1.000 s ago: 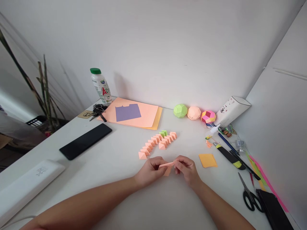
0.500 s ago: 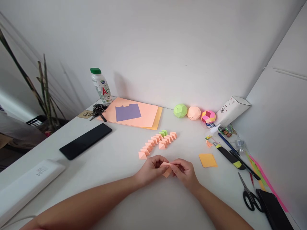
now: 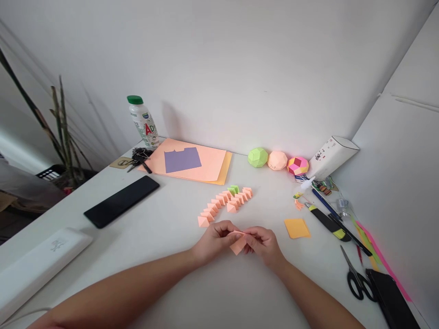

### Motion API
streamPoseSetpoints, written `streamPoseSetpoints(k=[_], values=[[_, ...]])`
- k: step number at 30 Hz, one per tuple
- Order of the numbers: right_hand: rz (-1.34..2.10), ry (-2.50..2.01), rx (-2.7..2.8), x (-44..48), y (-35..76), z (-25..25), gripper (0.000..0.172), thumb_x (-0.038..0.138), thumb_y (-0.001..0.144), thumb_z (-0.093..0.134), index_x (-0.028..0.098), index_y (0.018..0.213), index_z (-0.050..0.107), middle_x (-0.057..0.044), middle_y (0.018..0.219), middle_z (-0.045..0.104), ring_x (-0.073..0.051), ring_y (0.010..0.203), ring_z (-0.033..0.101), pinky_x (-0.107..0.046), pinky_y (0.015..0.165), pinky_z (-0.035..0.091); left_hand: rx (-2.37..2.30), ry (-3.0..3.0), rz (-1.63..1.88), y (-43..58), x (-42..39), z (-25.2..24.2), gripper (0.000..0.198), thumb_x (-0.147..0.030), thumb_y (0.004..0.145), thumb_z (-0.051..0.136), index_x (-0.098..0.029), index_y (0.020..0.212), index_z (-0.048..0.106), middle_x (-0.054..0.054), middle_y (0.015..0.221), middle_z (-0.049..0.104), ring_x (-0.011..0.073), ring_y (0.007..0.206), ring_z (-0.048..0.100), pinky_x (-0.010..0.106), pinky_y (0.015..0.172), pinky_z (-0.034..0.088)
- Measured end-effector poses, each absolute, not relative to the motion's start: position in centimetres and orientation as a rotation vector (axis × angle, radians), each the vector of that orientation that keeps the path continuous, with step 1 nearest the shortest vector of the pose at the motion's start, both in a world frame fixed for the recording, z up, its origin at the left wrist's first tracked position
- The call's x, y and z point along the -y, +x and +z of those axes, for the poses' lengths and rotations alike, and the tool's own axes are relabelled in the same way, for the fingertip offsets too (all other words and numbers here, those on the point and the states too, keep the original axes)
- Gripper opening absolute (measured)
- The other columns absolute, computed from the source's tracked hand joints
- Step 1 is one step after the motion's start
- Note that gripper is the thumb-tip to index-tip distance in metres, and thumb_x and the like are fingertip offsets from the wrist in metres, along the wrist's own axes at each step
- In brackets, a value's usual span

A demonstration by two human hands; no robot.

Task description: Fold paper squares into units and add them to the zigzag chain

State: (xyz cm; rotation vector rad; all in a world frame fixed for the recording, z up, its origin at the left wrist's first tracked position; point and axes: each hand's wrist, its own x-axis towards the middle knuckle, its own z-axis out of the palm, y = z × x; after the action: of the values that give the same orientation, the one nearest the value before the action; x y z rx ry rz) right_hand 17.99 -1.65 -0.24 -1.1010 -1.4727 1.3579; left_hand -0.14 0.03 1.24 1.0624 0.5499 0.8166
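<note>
Between my two hands is a small folded piece of peach paper (image 3: 238, 246), its lower corner pointing down toward me. My left hand (image 3: 216, 242) pinches its left side between thumb and fingers. On the right side, my right hand (image 3: 263, 244) grips the same paper, with the fingertips partly hidden behind it. Just beyond my hands stand two rows of folded peach paper units (image 3: 212, 209), with a few green folded units (image 3: 233, 189) at the far end. To the right of my right hand lies a pad of orange square paper (image 3: 297, 228).
Paper balls (image 3: 277, 161) sit by the wall. On the right are a glue bottle (image 3: 304, 186), a cutter knife (image 3: 325, 221), scissors (image 3: 357, 278) and a black case (image 3: 393, 297). A black phone (image 3: 121, 201), peach sheets (image 3: 214, 160), a bottle (image 3: 144, 122) and a white device (image 3: 41, 269) occupy the left.
The peach paper has been turned so more of its flat face shows below my fingers. Both hands keep nearly the same place and grip.
</note>
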Motion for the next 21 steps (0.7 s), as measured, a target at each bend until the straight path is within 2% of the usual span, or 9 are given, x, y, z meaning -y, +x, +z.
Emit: streamPoseSetpoints(k=[15,18,21], values=[[1.371,-1.145,1.51,1.51,17.95,0.33,0.021,0.035,0.082,0.057,0.017,0.081,0.067,0.0,0.058,0.061,-0.012,0.049,0.057,-0.024,0.048,0.048,-0.586,1.077,0.812,-0.19,-0.02,1.32,0.024,-0.04,0.082,0.055,-0.018,0.072,0.055,0.004,0.071,0.067,0.0198,0.074,0.065,0.036,0.071,0.05],[1.38,-1.163,1.515,1.51,17.97,0.42,0.022,0.036,0.083,0.057,0.017,0.082,0.068,0.0,0.058,0.061,-0.012,0.05,0.056,-0.025,0.049,0.047,-0.668,1.109,0.793,-0.29,-0.07,1.21,0.028,-0.044,0.08,0.056,-0.018,0.07,0.055,0.003,0.068,0.066,0.018,0.067,0.063,0.031,0.061,0.048],[1.393,-1.164,1.504,1.48,17.96,0.54,0.022,0.036,0.082,0.057,0.016,0.082,0.068,0.0,0.057,0.06,-0.012,0.05,0.056,-0.025,0.049,0.046,-0.768,1.157,0.797,-0.43,-0.15,0.9,0.03,-0.044,0.079,0.057,-0.017,0.067,0.054,0.0,0.058,0.058,0.0122,0.053,0.053,0.024,0.05,0.039]])
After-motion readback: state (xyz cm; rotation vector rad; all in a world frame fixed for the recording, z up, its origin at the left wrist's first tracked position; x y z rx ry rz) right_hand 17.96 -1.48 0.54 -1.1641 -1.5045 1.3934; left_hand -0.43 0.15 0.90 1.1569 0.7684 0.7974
